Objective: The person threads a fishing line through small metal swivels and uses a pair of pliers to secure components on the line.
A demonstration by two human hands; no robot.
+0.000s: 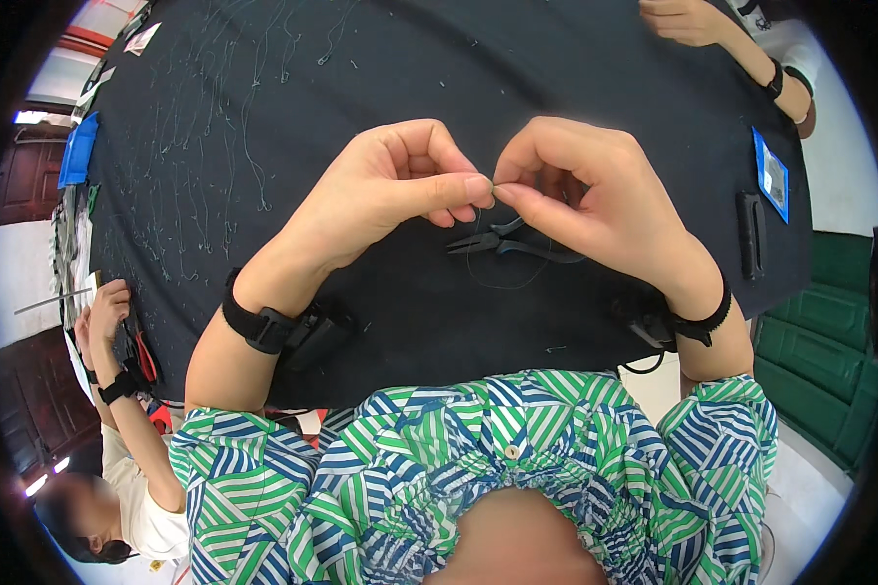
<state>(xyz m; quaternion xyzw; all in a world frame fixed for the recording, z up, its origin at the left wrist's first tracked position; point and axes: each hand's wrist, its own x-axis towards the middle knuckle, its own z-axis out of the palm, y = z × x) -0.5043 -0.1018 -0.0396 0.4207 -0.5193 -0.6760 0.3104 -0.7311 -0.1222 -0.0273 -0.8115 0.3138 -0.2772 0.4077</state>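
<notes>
Above the black cloth, my left hand (pixel 395 190) pinches a thin dark thread (pixel 500 288) between thumb and index finger. My right hand (pixel 600 190) closes on the same thread, its fingertips almost touching the left ones. Below the fingers the thread hangs in a loose loop. What exactly sits between the fingertips is too small to make out. Just under my hands lies a pair of pliers (pixel 498 237) with dark handles, its jaws pointing left; my right hand partly overhangs it.
Several thin threads (pixel 254 83) lie spread over the black cloth (pixel 410 322) at the upper left. A blue packet (pixel 772 175) and a black oblong object (pixel 752 235) lie at the right. One co-worker's hand (pixel 688 21) is at the far right, another's hands (pixel 107 314) at the left edge.
</notes>
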